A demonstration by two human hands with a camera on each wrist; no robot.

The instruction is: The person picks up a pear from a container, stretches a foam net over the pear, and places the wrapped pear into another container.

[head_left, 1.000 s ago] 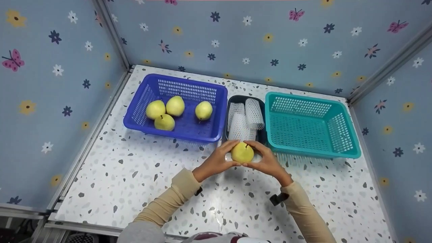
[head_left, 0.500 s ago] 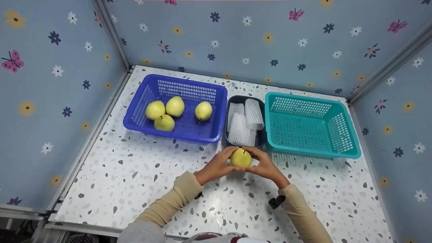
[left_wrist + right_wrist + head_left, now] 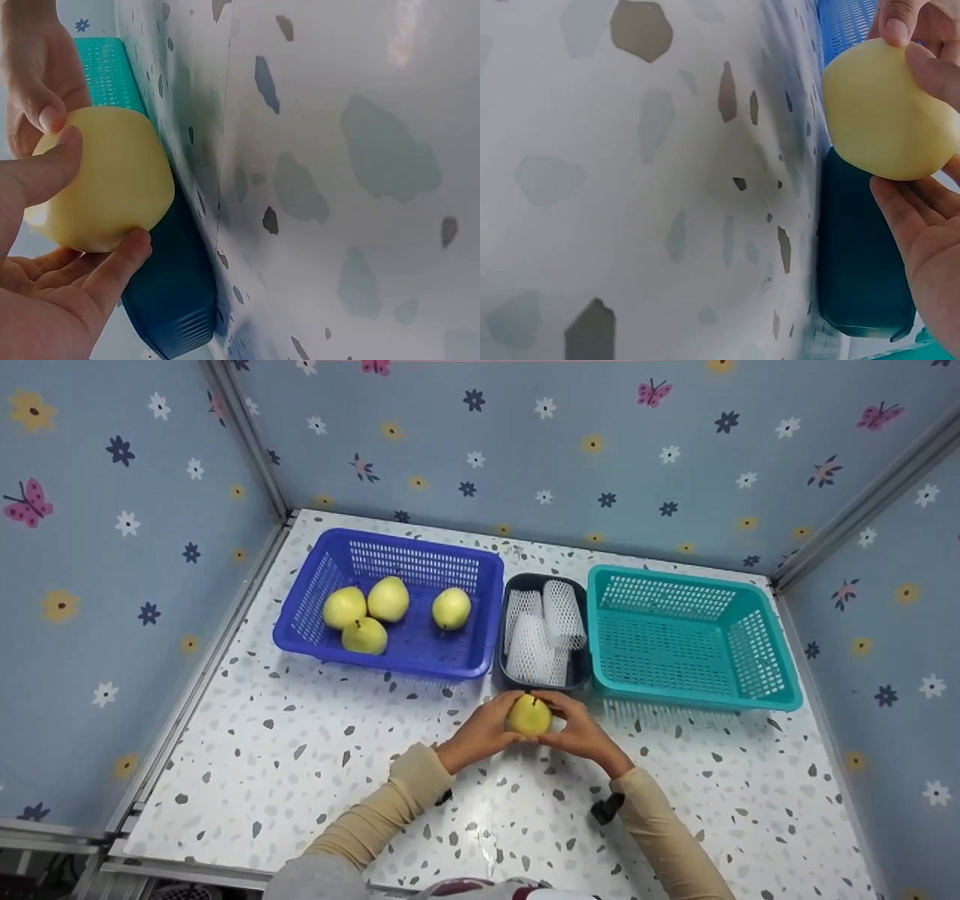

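Note:
Between both hands is a yellow pear (image 3: 529, 715), its stem pointing up in the head view. My left hand (image 3: 480, 733) grips it from the left, thumb on the near side and fingers curled on the far side. From the right, my right hand (image 3: 581, 729) holds the same pear with thumb and fingers. The left wrist view shows the pear (image 3: 112, 180) held clear of the tabletop, and so does the right wrist view, where its base (image 3: 877, 112) faces the camera. Just beyond the hands stands a dark bin (image 3: 513, 683) holding several white foam net sleeves (image 3: 532, 649).
A blue basket (image 3: 390, 661) with several yellow pears (image 3: 388, 599) stands to the left of the dark bin. To its right is a teal basket (image 3: 667, 652) with nothing inside. Flower-patterned panels (image 3: 510, 450) enclose the speckled table (image 3: 300, 780) at the back and sides.
Both hands have drawn the pear a little towards the body and slightly left, away from the dark bin. The pear's stem has turned to stand more upright. The baskets stay put.

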